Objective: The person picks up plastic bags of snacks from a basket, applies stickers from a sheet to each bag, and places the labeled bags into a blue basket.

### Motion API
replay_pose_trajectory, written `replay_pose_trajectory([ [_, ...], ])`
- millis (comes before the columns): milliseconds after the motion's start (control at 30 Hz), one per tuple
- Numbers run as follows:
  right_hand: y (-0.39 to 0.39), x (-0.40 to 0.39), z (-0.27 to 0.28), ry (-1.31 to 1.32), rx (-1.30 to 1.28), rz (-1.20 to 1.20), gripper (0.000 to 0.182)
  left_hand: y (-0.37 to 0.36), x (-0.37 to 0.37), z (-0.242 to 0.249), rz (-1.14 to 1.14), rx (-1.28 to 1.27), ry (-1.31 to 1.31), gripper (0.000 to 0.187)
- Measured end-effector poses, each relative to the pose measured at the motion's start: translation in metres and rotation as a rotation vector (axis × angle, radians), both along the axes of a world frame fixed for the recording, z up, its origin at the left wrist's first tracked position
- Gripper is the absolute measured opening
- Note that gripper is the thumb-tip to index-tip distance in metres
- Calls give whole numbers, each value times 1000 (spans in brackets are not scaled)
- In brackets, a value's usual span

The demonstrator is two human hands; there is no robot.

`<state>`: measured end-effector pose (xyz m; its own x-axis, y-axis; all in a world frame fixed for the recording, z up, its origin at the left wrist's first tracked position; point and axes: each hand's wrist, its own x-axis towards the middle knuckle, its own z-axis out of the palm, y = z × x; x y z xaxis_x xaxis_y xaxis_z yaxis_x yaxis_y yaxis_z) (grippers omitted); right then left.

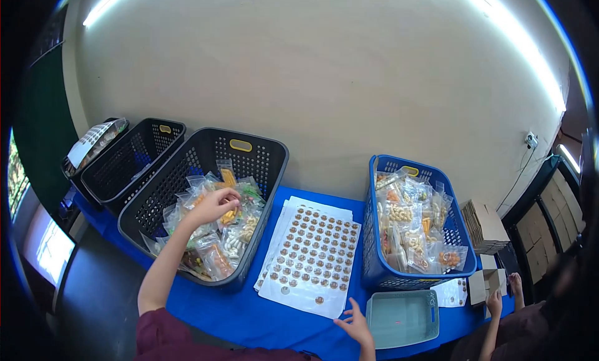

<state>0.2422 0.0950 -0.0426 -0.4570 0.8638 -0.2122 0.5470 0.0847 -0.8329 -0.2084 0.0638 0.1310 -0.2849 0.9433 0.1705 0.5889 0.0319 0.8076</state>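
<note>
My left hand (pixel 215 205) is inside the large black basket (pixel 282 168), over a heap of clear snack packets (pixel 218 261). Its fingers are curled together close to a packet with orange-yellow pieces (pixel 228 217); what they grip, if anything, is hidden. My right hand (pixel 357 327) hovers at the lower edge of the sticker sheets (pixel 312 258), fingers apart and holding nothing. Rows of round brown stickers cover the top sheet, with a few gone from its lowest row. Just right of that hand lies a grey-green plastic tray (pixel 399 320).
A blue basket (pixel 405 277) full of snack packets stands right on the blue cloth (pixel 249 317). More black baskets (pixel 134 155) are at left. Flattened cartons (pixel 483 227) lie at right, where another person's hands (pixel 495 303) hold a small cardboard box (pixel 486 285).
</note>
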Motion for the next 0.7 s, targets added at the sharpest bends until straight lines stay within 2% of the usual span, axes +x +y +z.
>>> replay_pose_trajectory([
  [67,-6,-8,-23,-170,-27,101,88,25,-49,-40,52,-156,310,20],
  [167,-26,-15,-76,-305,-111,220,88,40,-91,-123,117,-341,951,19],
  [200,-34,-19,-86,-351,-174,242,88,39,-98,-149,82,-380,1000,24],
  [267,-51,-21,-126,-408,-262,295,91,40,-103,-189,11,-447,1087,41],
  [300,-58,-19,-168,-418,-289,328,94,36,-105,-194,-6,-473,1059,43],
  [367,-67,-23,-191,-466,-334,400,96,22,-101,-200,-43,-536,998,48],
  [467,-73,-47,-173,-594,-360,498,93,17,-102,-207,-4,-632,980,63],
  [533,-78,-61,-170,-691,-351,484,89,15,-101,-206,-13,-696,942,64],
  [567,-81,-69,-172,-776,-374,438,81,16,-103,-210,-3,-688,931,65],
  [700,-94,-82,-161,-851,-341,284,77,14,-98,-217,-10,-663,950,59],
])
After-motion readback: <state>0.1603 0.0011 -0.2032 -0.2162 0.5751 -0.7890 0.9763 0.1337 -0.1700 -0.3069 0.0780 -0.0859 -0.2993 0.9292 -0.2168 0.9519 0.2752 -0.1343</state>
